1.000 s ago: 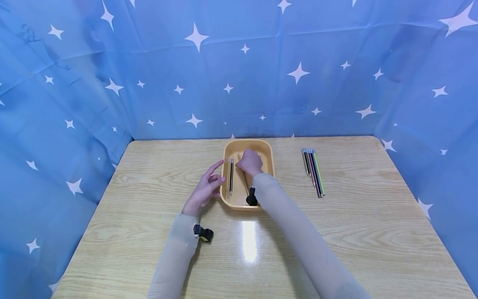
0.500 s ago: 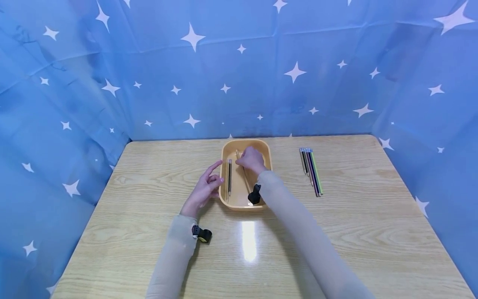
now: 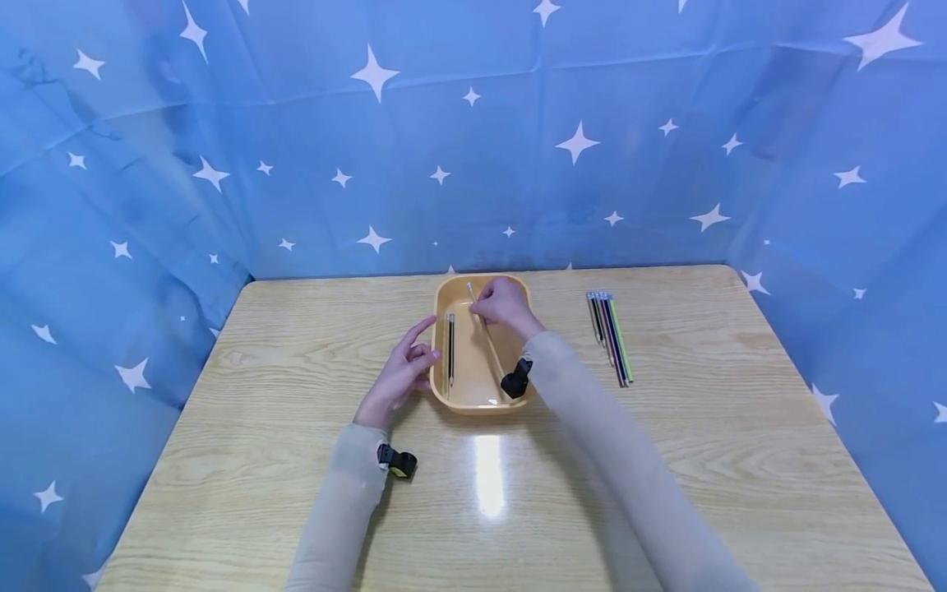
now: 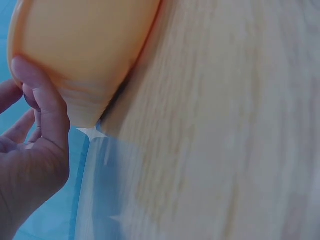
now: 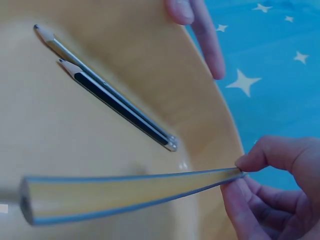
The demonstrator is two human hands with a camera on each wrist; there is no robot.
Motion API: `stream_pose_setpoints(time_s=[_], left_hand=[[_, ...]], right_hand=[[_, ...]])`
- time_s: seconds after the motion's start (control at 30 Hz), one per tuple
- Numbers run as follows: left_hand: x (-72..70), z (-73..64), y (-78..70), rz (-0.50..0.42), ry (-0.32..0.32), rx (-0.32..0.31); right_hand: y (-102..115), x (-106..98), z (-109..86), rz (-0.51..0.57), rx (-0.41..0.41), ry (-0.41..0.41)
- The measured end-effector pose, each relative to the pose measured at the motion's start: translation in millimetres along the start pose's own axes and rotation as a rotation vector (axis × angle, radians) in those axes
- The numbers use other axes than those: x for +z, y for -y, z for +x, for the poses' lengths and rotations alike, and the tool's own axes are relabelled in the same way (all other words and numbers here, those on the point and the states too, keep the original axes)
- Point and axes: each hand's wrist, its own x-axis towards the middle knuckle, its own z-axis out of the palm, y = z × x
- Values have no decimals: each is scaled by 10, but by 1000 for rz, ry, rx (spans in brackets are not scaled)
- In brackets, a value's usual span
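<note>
My right hand (image 3: 505, 302) pinches a yellow pencil (image 3: 487, 339) between thumb and fingertips over an orange tray (image 3: 475, 388). In the right wrist view this pencil (image 5: 130, 195) has blue-grey edges, and its near end looks blunt. Side by side on the tray's floor, near the left wall, lie two sharpened pencils, a black-striped one (image 5: 117, 109) and a yellowish one (image 5: 62, 49). My left hand (image 3: 399, 376) rests its fingertips against the tray's left rim, fingers loosely extended. The left wrist view shows its thumb (image 4: 52, 107) touching the tray's outer wall.
On the wooden table (image 3: 710, 427), right of the tray, several pencils (image 3: 608, 333) lie in a row, dark ones and a lime-green one. A blue star-patterned curtain (image 3: 444, 140) borders the table's back and sides.
My right hand has moved slightly up and back, lifting the yellow pencil, whose far end now reaches nearer the tray's back rim. The left hand keeps its place at the rim.
</note>
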Motion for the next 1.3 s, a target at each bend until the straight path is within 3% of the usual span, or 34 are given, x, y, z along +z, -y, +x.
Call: stream_pose_setpoints(time_s=[0.17, 0.73, 1.3], left_hand=[[9, 1, -3, -2, -5, 3], [-8, 1, -8, 8, -4, -13], [72, -92, -226, 7, 27, -58]], right_hand=[[-20, -121, -36, -9, 24, 2], [-48, -519, -186, 203, 90, 32], [-420, -892, -262, 260, 131, -28]])
